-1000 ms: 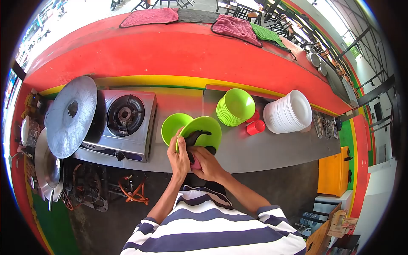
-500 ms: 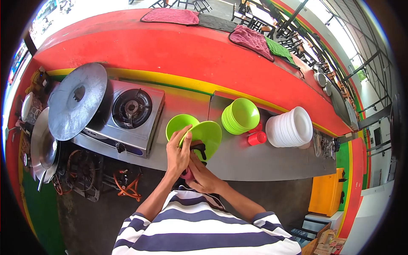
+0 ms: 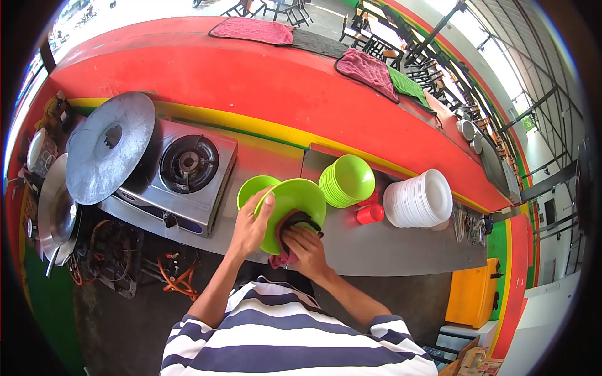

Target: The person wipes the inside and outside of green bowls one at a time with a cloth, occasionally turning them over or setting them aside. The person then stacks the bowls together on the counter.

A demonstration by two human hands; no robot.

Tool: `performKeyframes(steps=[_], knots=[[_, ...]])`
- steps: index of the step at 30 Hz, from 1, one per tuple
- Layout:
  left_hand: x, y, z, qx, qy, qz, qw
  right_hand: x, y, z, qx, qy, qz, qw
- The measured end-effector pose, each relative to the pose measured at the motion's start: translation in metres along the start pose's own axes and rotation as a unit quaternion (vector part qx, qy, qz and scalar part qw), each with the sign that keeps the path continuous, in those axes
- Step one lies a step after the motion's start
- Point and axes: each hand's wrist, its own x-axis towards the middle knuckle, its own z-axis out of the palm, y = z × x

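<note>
My left hand (image 3: 249,227) grips the left rim of a green bowl (image 3: 300,193), which is tilted with its inside facing me. Pressed inside that bowl, my right hand (image 3: 305,249) holds a dark and pink cloth (image 3: 282,258), its fingers bunched on it. Behind the held bowl, at its left, another green bowl (image 3: 249,188) rests on the steel counter (image 3: 351,250). A stack of green bowls (image 3: 351,178) stands to the right, beside a red cup (image 3: 370,214) and a stack of white plates or bowls (image 3: 420,199).
A gas stove (image 3: 188,164) with a large wok-like pan (image 3: 110,147) is on the left. More pans (image 3: 58,207) hang or stand at the far left. Cutlery (image 3: 467,224) lies at the right end. Cloths (image 3: 251,30) lie on the red wall (image 3: 238,88).
My right hand has moved up into the held bowl with the cloth, and its fingers now press on the inner surface. My left hand still holds the rim. The view has shifted slightly.
</note>
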Motion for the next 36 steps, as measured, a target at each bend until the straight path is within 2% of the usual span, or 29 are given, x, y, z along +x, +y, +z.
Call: performKeyframes(steps=[3, 4, 6, 7, 8, 11, 12, 15, 17, 18, 20, 21, 22, 25, 27, 32, 35, 36], knots=[[-0.009, -0.005, 0.011, 0.059, -0.015, 0.113, 0.992, 0.007, -0.02, 0.012, 0.067, 0.062, 0.036, 0.995], [-0.011, -0.012, 0.015, 0.09, -0.018, 0.113, 0.989, 0.017, -0.034, 0.008, 0.094, 0.071, 0.059, 0.991], [-0.014, -0.014, 0.013, -0.006, -0.023, 0.034, 0.999, 0.021, -0.043, 0.008, 0.121, 0.078, 0.094, 0.985], [-0.015, -0.014, 0.01, -0.054, -0.024, -0.006, 0.998, 0.019, -0.039, 0.007, 0.105, 0.051, 0.08, 0.99], [-0.012, -0.024, 0.005, 0.0, 0.007, 0.03, 1.0, 0.015, -0.03, 0.004, 0.088, 0.023, 0.065, 0.994], [-0.006, -0.022, -0.018, -0.058, -0.038, -0.003, 0.998, -0.002, 0.002, -0.002, 0.038, -0.021, 0.028, 0.999], [-0.007, -0.019, -0.019, -0.031, -0.038, -0.014, 0.999, -0.002, 0.009, -0.008, 0.017, -0.027, 0.015, 0.999], [-0.006, -0.016, -0.004, 0.013, -0.01, -0.004, 1.0, 0.001, 0.01, -0.014, -0.002, -0.028, 0.027, 0.999], [-0.011, -0.015, 0.017, 0.005, 0.022, 0.036, 0.999, 0.005, 0.003, -0.012, 0.01, -0.022, 0.053, 0.998], [-0.014, -0.016, 0.024, 0.001, 0.037, 0.056, 0.998, 0.008, -0.007, -0.009, 0.047, -0.01, 0.072, 0.996], [-0.018, -0.016, 0.029, 0.032, 0.0, 0.025, 0.999, 0.013, -0.026, -0.002, 0.119, 0.015, 0.112, 0.986], [-0.02, -0.015, 0.031, 0.05, -0.018, 0.009, 0.999, 0.01, -0.026, -0.001, 0.099, 0.011, 0.095, 0.99], [-0.019, -0.016, 0.027, 0.004, -0.026, -0.013, 1.0, 0.008, -0.025, 0.001, 0.079, 0.008, 0.078, 0.994], [-0.012, -0.03, 0.016, -0.088, -0.009, -0.017, 0.996, -0.004, -0.011, -0.001, 0.022, -0.019, 0.049, 0.998], [-0.008, -0.028, 0.013, -0.075, -0.012, 0.002, 0.997, -0.01, 0.007, -0.005, -0.038, -0.019, 0.016, 0.999], [-0.01, -0.014, 0.032, -0.056, 0.02, -0.004, 0.998, -0.005, 0.012, -0.019, -0.001, 0.002, 0.038, 0.999], [-0.017, -0.024, 0.052, -0.012, 0.031, 0.084, 0.996, 0.001, -0.009, -0.014, 0.062, 0.022, 0.077, 0.995], [-0.016, -0.027, 0.048, 0.034, -0.005, 0.065, 0.997, 0.001, -0.018, -0.01, 0.076, 0.026, 0.088, 0.993]])
